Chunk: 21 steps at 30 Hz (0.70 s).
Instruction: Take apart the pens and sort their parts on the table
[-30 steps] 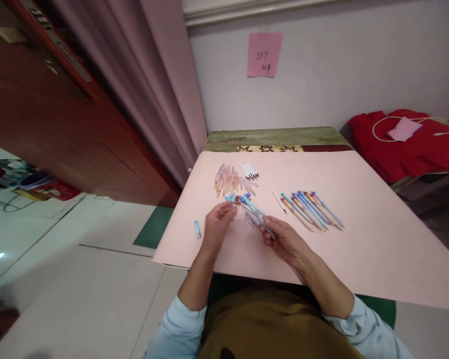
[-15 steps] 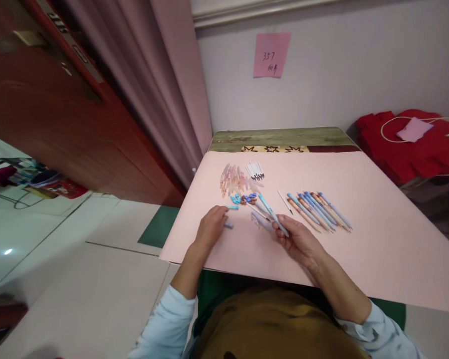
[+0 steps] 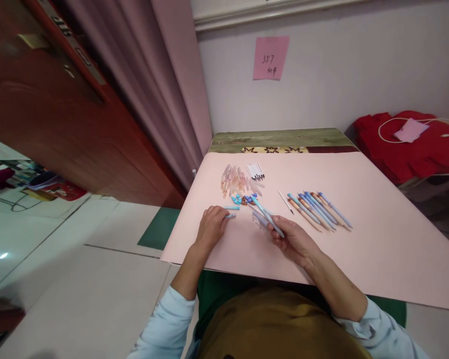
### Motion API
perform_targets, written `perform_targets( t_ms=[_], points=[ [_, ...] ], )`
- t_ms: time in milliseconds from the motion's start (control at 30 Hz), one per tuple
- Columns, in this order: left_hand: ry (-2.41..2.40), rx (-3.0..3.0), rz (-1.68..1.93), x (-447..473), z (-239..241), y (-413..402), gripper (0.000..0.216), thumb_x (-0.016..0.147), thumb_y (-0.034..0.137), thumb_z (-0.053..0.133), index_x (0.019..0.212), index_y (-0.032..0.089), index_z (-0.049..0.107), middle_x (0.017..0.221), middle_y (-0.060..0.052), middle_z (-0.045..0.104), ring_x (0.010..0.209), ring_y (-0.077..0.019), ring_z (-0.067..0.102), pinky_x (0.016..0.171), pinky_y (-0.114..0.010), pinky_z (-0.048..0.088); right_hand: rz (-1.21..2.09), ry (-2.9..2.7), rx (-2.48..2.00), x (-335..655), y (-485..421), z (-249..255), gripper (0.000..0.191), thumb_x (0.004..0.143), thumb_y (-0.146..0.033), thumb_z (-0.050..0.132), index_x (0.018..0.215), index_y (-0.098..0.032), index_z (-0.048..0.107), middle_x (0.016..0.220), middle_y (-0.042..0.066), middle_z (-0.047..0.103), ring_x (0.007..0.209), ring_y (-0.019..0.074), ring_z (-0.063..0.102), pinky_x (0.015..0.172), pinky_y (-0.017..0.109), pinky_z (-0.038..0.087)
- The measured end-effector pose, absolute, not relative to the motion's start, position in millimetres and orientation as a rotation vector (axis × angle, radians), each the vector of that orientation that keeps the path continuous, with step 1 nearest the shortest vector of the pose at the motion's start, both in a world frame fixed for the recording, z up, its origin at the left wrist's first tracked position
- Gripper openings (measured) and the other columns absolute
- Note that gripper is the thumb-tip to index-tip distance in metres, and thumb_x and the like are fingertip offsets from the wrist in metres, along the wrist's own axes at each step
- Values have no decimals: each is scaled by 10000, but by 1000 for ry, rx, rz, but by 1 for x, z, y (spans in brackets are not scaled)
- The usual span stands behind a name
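My right hand (image 3: 290, 239) is closed round a light blue pen barrel (image 3: 266, 215) that points up and to the left over the pink sheet (image 3: 377, 239). My left hand (image 3: 210, 227) rests on the sheet with its fingers curled, the fingertips pinching a small blue cap (image 3: 230, 216). Just beyond it lies a light blue piece (image 3: 232, 207). Farther back are a small heap of blue and brown caps (image 3: 245, 199), a bundle of clear pinkish barrels (image 3: 234, 179) and a bunch of white refills (image 3: 256, 171). A row of assembled pens (image 3: 318, 209) lies to the right.
The pink sheet covers a table with a green patterned strip (image 3: 277, 141) at its far edge. A single thin refill (image 3: 285, 202) lies left of the pen row. Red cloth with a white cord (image 3: 407, 142) sits at the right. A curtain and a dark wooden door stand at the left.
My left hand has drawn back from the cap heap toward the near left and closed on a small blue cap. My right hand with the pen barrel has stayed almost in place.
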<state>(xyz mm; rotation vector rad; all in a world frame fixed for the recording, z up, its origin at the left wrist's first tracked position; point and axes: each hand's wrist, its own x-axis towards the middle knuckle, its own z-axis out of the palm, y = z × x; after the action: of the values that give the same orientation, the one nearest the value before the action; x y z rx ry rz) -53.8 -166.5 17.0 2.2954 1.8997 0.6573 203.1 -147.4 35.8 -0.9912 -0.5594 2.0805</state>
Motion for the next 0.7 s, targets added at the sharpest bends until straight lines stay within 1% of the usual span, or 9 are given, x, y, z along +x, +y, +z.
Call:
perform_targets(
  t_ms=[100,200,267,333,433,500,567,633,700],
  points=[
    [1981,2278,655,-51,17,-149,134,917,238,536,955,214,663,953,-88,642,962,-246,549,864,-383,415,2051,-543,-991,211,-148,39,251,732,-310,821,798,-165,626,712,-16,617,521,35,470,458,118,423],
    [2050,2179,728,-49,18,-143,83,877,230,594,933,211,651,957,-87,649,959,-249,555,874,-378,423,2023,-526,-1003,217,-149,40,239,740,-312,814,840,-178,642,716,-22,619,519,36,474,456,119,421],
    [2050,2081,853,-46,22,-145,81,852,234,625,924,210,652,969,-82,653,970,-242,563,888,-364,429,2030,-524,-997,216,-148,40,260,725,-308,827,880,-188,657,725,-24,629,533,38,493,488,125,444],
    [2014,1903,1039,-39,27,-151,86,845,278,639,888,207,664,956,-71,658,928,-220,580,864,-337,440,2069,-536,-982,211,-147,40,293,705,-304,844,913,-188,673,732,-25,634,548,36,510,514,125,456],
    [1780,1444,1287,-17,34,-161,214,855,390,625,865,188,695,895,-55,678,803,-178,593,765,-299,456,2165,-546,-947,196,-147,39,314,705,-313,844,942,-170,695,728,-24,622,550,36,515,504,124,446],
    [1458,1153,1300,3,37,-166,306,864,445,607,948,175,724,912,-61,704,799,-169,604,754,-293,460,2233,-522,-892,188,-149,38,287,734,-308,822,950,-165,697,736,-20,614,556,41,514,505,130,446],
    [1163,946,1251,23,37,-168,338,841,442,648,1005,162,741,921,-71,715,804,-160,617,805,-303,463,2288,-477,-837,185,-151,37,243,764,-289,797,945,-169,687,752,-15,612,567,46,513,520,138,451],
    [1019,760,1259,39,35,-167,326,787,410,723,976,147,756,902,-73,715,748,-135,605,797,-293,465,2324,-422,-795,187,-153,35,221,778,-276,780,939,-176,666,763,-13,608,573,51,505,525,144,445],
    [944,635,1279,48,32,-165,293,737,367,780,911,132,762,852,-62,703,684,-103,573,766,-270,464,2364,-392,-762,192,-155,33,223,792,-308,765,919,-174,641,702,-29,563,530,47,452,482,140,396]
  ],
)
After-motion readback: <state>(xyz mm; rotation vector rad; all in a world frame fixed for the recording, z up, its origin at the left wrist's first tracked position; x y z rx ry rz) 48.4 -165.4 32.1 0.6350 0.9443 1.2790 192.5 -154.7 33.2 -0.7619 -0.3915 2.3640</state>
